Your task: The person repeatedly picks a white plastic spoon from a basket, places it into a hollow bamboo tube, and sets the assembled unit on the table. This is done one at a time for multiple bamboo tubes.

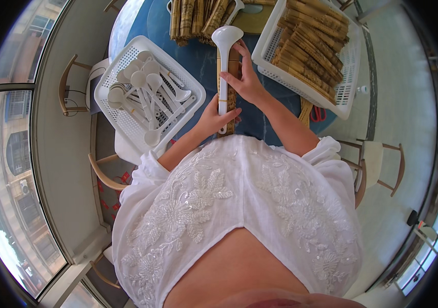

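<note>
A white ladle point(224, 59) lies bowl-up along a brown patterned flat strip point(233, 69) in front of me, above the blue table point(193, 64). A thin yellowish band crosses its handle. My left hand point(213, 119) is closed around the lower end of the handle and strip, thumb on top. Higher up, my right hand point(247, 81) grips the strip and ladle from the right side, its thumb near the handle. The undersides of both hands' fingers are partly hidden. To the left, a white basket point(107, 84) holds several white ladles point(147, 82).
A second white basket point(262, 51) at the right holds many brown patterned bundles point(311, 59). More such bundles point(193, 20) are piled at the far side. Red-handled scissors point(317, 114) lie near the right table edge. Wooden chairs point(383, 161) stand around.
</note>
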A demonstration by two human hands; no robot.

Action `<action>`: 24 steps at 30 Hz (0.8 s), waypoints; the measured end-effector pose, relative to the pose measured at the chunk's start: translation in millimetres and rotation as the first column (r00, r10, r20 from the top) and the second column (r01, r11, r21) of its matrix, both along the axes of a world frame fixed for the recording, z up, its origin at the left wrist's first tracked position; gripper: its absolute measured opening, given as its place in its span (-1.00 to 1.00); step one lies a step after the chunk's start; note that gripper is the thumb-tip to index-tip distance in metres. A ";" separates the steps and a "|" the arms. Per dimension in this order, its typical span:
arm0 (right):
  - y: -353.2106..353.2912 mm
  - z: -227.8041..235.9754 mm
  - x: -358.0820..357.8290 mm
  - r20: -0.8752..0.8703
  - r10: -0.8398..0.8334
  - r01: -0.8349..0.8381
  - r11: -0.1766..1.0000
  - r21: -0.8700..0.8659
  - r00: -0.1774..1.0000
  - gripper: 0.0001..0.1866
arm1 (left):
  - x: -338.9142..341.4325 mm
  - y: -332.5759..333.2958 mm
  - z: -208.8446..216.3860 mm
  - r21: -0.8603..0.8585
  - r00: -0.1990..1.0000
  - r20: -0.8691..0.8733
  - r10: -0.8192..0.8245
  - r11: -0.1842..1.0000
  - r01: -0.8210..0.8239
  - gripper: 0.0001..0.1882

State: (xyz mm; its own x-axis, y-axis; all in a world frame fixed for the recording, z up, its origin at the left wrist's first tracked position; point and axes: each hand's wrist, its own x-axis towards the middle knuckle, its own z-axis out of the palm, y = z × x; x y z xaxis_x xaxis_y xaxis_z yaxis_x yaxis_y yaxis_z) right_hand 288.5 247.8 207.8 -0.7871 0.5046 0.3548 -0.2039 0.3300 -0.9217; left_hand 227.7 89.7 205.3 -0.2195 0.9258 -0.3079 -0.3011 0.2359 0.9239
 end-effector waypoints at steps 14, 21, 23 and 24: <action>57.9 60.1 -10.4 -0.084 -0.273 0.285 0.931 0.229 0.958 -0.53 | 1.9 1.6 9.2 0.017 0.994 0.110 -0.006 1.000 0.004 -0.62; 41.3 65.9 -11.4 0.009 -0.267 0.261 0.947 0.186 0.964 -0.57 | 3.8 2.6 9.2 0.012 0.996 0.085 -0.003 1.000 0.002 -0.62; 37.9 62.5 -10.3 0.004 -0.282 0.277 0.946 0.168 0.960 -0.58 | 4.8 2.3 9.5 0.009 0.997 0.079 0.009 1.000 -0.010 -0.62; 36.2 60.9 -9.6 0.002 -0.289 0.285 0.945 0.158 0.957 -0.59 | 5.6 1.8 9.3 0.007 0.997 0.078 0.017 1.000 -0.018 -0.62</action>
State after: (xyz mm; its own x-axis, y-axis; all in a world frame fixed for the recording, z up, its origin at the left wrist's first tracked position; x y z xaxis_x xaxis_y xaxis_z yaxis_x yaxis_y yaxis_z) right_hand 278.9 284.0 268.6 -0.6265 0.6513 0.4281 -0.0567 0.5098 -0.8584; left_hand 233.3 91.5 214.5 -0.2115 0.9244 -0.3174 -0.3761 0.2228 0.8994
